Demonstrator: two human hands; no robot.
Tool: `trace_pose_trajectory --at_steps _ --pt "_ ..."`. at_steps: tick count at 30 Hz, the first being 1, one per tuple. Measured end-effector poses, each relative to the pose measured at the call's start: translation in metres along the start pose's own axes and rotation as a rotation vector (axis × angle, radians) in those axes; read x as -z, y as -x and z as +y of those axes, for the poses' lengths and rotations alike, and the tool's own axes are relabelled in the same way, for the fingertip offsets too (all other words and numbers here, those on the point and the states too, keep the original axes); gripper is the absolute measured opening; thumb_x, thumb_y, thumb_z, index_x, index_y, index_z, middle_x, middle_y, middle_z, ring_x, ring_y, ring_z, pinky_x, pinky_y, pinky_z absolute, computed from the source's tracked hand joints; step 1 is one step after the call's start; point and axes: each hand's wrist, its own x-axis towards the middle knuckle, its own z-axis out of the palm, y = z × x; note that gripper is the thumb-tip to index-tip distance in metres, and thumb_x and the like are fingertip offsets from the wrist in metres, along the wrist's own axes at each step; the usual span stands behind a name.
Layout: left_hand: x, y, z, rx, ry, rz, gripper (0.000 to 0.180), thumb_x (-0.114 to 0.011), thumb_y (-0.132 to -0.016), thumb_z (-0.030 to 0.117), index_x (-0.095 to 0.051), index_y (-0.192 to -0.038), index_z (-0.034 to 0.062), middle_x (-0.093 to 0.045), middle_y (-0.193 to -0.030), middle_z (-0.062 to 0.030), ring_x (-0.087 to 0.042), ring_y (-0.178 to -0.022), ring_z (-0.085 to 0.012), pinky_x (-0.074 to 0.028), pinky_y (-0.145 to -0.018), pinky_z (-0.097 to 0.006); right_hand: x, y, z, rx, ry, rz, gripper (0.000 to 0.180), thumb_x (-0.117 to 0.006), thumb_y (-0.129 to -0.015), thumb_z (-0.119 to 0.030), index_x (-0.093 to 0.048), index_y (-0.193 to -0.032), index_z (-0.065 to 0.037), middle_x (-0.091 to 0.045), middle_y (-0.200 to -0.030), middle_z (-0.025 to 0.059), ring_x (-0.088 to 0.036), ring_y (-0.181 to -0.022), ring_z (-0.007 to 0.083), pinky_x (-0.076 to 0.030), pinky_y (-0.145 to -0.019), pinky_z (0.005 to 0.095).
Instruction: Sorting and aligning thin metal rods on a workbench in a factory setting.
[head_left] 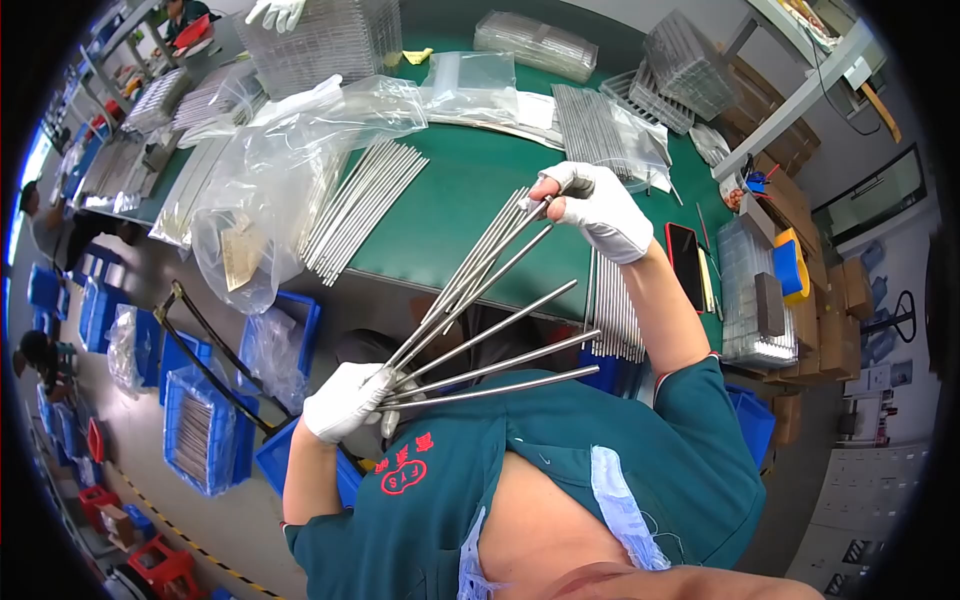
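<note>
My left hand, in a white glove, is closed around the near ends of several thin grey metal rods that fan out to the right and away from me. My right hand wears a white glove with bare thumb and fingertip showing. It pinches the far end of one of these rods between thumb and finger. Beyond the left hand, a row of similar rods lies on the green table. Under my right forearm, another row of rods reaches over the table's near edge.
Clear plastic bags lie at the left of the table. More rods lie at the back right. A red-edged phone and clear plastic trays are at the right. Blue crates and a black trolley handle stand below left.
</note>
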Motion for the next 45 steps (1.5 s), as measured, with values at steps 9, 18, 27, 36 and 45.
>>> trace_pose_trajectory --at_steps 9,18,27,36,45 --pt "-0.001 -0.008 -0.002 -0.064 0.051 0.048 0.044 -0.042 -0.092 0.039 -0.062 -0.089 0.0 -0.054 -0.055 -0.002 -0.041 -0.045 -0.0066 -0.03 -0.043 -0.021 0.011 -0.011 0.012 0.202 -0.44 0.215 0.023 -0.064 -0.082 -0.019 -0.06 -0.096 -0.001 -0.06 -0.087 0.0057 -0.06 -0.082 0.0154 -0.047 -0.079 0.0293" --pt "0.022 -0.113 -0.032 -0.105 -0.465 0.579 0.032 -0.045 -0.089 0.036 -0.056 -0.094 0.0056 -0.06 -0.076 -0.0132 -0.056 -0.069 -0.0268 -0.043 -0.063 -0.037 -0.036 -0.038 0.045 0.286 0.367 0.21 0.015 -0.062 -0.082 -0.016 -0.061 -0.091 -0.005 -0.061 -0.083 0.0062 -0.059 -0.08 0.0165 -0.046 -0.074 0.0267" --pt "-0.01 -0.121 -0.011 -0.104 -1.071 0.704 0.039 -0.053 -0.082 0.038 -0.054 -0.11 0.0097 -0.059 -0.09 -0.0128 -0.059 -0.083 -0.0306 -0.047 -0.071 -0.04 -0.075 -0.08 0.118 0.366 0.917 -0.084 0.014 -0.06 -0.076 -0.021 -0.06 -0.08 -0.007 -0.061 -0.077 0.0098 -0.055 -0.081 0.0275 -0.044 -0.075 0.0366" --pt "0.049 -0.088 -0.077 0.058 0.299 0.672 0.046 -0.047 -0.089 0.042 -0.062 -0.086 -0.0003 -0.057 -0.058 -0.0062 -0.055 -0.049 -0.0125 -0.045 -0.049 -0.023 -0.068 -0.061 0.116 0.339 0.971 -0.048 0.013 -0.06 -0.076 -0.018 -0.061 -0.078 -0.005 -0.059 -0.073 0.0116 -0.054 -0.077 0.0276 -0.043 -0.07 0.0378" --pt "0.07 -0.125 -0.09 -0.13 0.687 0.797 0.038 -0.052 -0.088 0.041 -0.054 -0.088 0.0026 -0.056 -0.067 -0.0063 -0.056 -0.053 -0.0152 -0.044 -0.046 -0.024 -0.08 -0.071 0.121 0.294 1.061 0.071 0.014 -0.06 -0.077 -0.02 -0.061 -0.077 -0.006 -0.06 -0.074 0.0127 -0.057 -0.075 0.0296 -0.045 -0.069 0.0392"
